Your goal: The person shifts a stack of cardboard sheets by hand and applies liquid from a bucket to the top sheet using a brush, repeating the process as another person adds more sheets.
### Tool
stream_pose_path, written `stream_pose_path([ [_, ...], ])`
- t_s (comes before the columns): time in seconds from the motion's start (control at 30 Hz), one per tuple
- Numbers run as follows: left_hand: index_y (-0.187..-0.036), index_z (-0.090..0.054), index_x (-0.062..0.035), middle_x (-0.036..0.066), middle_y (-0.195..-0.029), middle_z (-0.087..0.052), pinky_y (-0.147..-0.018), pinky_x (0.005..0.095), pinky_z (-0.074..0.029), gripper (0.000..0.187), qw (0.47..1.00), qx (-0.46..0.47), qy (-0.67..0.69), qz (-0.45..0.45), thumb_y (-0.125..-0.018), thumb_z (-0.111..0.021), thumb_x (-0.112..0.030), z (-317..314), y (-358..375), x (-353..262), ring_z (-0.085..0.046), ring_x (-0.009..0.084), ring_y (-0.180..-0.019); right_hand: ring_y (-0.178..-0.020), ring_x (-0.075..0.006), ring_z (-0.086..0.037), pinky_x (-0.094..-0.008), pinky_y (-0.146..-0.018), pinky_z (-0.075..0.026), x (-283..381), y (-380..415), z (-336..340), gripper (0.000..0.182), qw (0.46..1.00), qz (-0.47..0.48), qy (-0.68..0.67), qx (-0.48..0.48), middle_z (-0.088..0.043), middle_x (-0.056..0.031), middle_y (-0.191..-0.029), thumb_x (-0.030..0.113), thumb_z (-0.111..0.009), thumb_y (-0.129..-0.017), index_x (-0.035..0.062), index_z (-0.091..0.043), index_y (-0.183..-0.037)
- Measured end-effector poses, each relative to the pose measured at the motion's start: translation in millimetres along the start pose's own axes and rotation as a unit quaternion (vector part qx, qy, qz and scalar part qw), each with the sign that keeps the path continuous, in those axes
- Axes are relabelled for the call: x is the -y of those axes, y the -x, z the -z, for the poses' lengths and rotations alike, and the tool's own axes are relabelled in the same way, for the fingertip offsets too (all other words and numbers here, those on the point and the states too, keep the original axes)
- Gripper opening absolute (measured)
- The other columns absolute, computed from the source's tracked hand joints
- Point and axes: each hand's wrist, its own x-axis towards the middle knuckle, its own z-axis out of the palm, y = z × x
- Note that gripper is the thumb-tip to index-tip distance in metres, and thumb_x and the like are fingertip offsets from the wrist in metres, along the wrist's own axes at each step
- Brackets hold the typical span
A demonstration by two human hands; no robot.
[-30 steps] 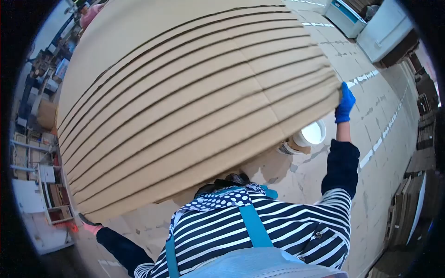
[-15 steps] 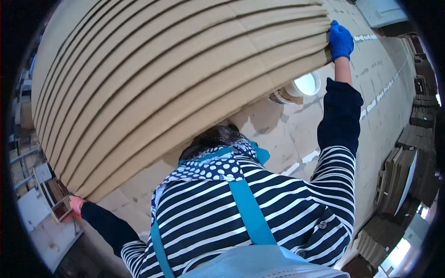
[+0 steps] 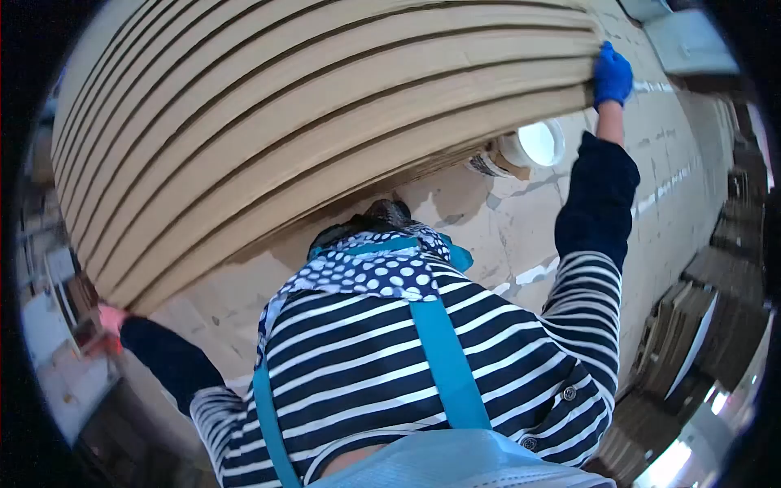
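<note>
A fanned row of large brown cardboard sheets [image 3: 325,106] fills the upper left and middle of the head view, their edges overlapping like steps. My right hand [image 3: 613,76], in a blue glove, is closed on the right ends of the nearest sheets. At the far lower left my left hand [image 3: 112,317] holds the near left corner of the sheets; its fingers are partly hidden and small. Both arms are spread wide along the near edge.
Beyond the near edge, by my right forearm, a white bucket [image 3: 541,144] stands on the stained floor [image 3: 521,220]. Stacks of cardboard [image 3: 671,337] line the right side. A pale box-like object [image 3: 691,41] is at the top right, and white panels [image 3: 53,342] at the left.
Both hands and the sheets' ends have shifted slightly: my right hand to the right, my left hand up and left. The near edge of the sheets sits a little higher in view.
</note>
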Motion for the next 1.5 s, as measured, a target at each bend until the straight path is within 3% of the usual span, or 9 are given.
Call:
stream_pose_path([
  [0.13, -0.091, -0.051, -0.0067, 0.017, -0.095, -0.054, -0.07, 0.0382, -0.044, 0.019, 0.962, -0.025, -0.194, -0.193, -0.078, -0.043, -0.018, -29, -41, 50, -0.053, 0.0304, -0.087, -0.064, -0.0292, -0.056, -0.0377, -0.056, -0.045, -30, -6, -14, 0.018, 0.93, 0.353, 0.041, -0.093, -0.058, -0.0146, -0.074, 0.01, -0.048, -0.07, 0.0085, -0.059, -0.084],
  [0.2, -0.089, -0.052, -0.0069, 0.017, -0.095, -0.054, -0.07, 0.0396, -0.044, 0.017, 0.936, -0.026, -0.255, -0.243, -0.077, -0.044, -0.016, -27, -39, 58, -0.053, 0.0312, -0.087, -0.066, -0.0303, -0.056, -0.0369, -0.057, -0.044, -33, -7, -13, 0.02, 0.972, 0.232, 0.021, -0.003, -0.058, -0.0161, -0.078, 0.012, -0.044, -0.075, 0.0025, -0.057, -0.087],
  [0.23, -0.087, -0.051, -0.0055, 0.018, -0.091, -0.055, -0.07, 0.0401, -0.044, 0.016, 0.96, -0.002, -0.221, -0.173, -0.077, -0.042, -0.014, 9, -2, 24, -0.053, 0.0322, -0.085, -0.066, -0.0315, -0.055, -0.0385, -0.055, -0.042, -11, -4, -2, 0.022, 0.994, -0.008, -0.06, 0.095, -0.058, -0.0175, -0.077, 0.014, -0.042, -0.078, 0.0005, -0.056, -0.087],
  [0.3, -0.084, -0.052, -0.0036, 0.018, -0.086, -0.056, -0.067, 0.0394, -0.045, 0.015, 0.968, -0.045, -0.164, -0.185, -0.077, -0.04, -0.01, 2, 2, 24, -0.055, 0.032, -0.08, -0.061, -0.0358, -0.051, -0.0425, -0.053, -0.038, -24, -7, -5, 0.022, 0.977, 0.2, 0.057, 0.047, -0.055, -0.0209, -0.071, 0.017, -0.04, -0.079, 0.0006, -0.055, -0.082],
  [0.47, -0.082, -0.055, 0.0056, 0.025, -0.084, -0.054, -0.072, 0.0431, -0.038, 0.042, 0.981, -0.128, 0.137, -0.054, -0.08, -0.035, -0.031, 12, 38, -8, -0.05, 0.0393, -0.082, -0.05, -0.0156, -0.043, -0.0358, -0.046, -0.035, -84, -41, -54, 0.032, 0.981, 0.186, 0.022, 0.061, -0.055, -0.0183, -0.061, 0.026, -0.04, -0.082, -0.0025, -0.053, -0.088],
  [0.67, -0.086, -0.057, -0.0001, 0.022, -0.091, -0.054, -0.077, 0.0404, -0.039, 0.035, 0.997, 0.023, 0.047, 0.054, -0.079, -0.034, -0.027, 29, 38, -33, -0.05, 0.0358, -0.089, -0.064, -0.0343, -0.052, -0.0418, -0.058, -0.038, -29, -11, -20, 0.048, 0.997, 0.03, 0.038, 0.059, -0.057, -0.021, -0.075, 0.04, -0.033, -0.082, 0.0006, -0.06, -0.08],
  [0.7, -0.092, -0.053, -0.0014, 0.02, -0.097, -0.052, -0.078, 0.0397, -0.04, 0.029, 0.986, 0.067, -0.123, -0.09, -0.081, -0.032, -0.019, 37, 39, -32, -0.049, 0.0346, -0.093, -0.065, -0.0345, -0.052, -0.0411, -0.06, -0.038, -14, -7, -10, 0.05, 0.994, -0.051, -0.013, 0.092, -0.057, -0.0212, -0.078, 0.042, -0.034, -0.082, -0.0015, -0.058, -0.081],
  [0.87, -0.097, -0.051, -0.0027, 0.019, -0.103, -0.049, -0.082, 0.04, -0.037, 0.036, 0.983, 0.056, 0.113, 0.134, -0.082, -0.029, -0.028, 71, 60, -60, -0.045, 0.0335, -0.098, -0.063, -0.035, -0.051, -0.0413, -0.058, -0.039, -9, -4, -11, 0.042, 0.997, 0.05, -0.022, 0.048, -0.056, -0.02, -0.074, 0.034, -0.033, -0.085, -0.0006, -0.057, -0.081],
  [1.5, -0.085, -0.058, -0.0007, 0.02, -0.091, -0.054, -0.075, 0.0387, -0.04, 0.04, 0.983, 0.023, 0.139, 0.117, -0.076, -0.034, -0.03, 78, 62, -61, -0.052, 0.0342, -0.087, -0.069, -0.039, -0.051, -0.0449, -0.06, -0.037, 0, 0, -5, 0.05, 0.995, -0.051, -0.057, 0.058, -0.055, -0.0243, -0.075, 0.035, -0.028, -0.086, -0.0035, -0.056, -0.072],
])
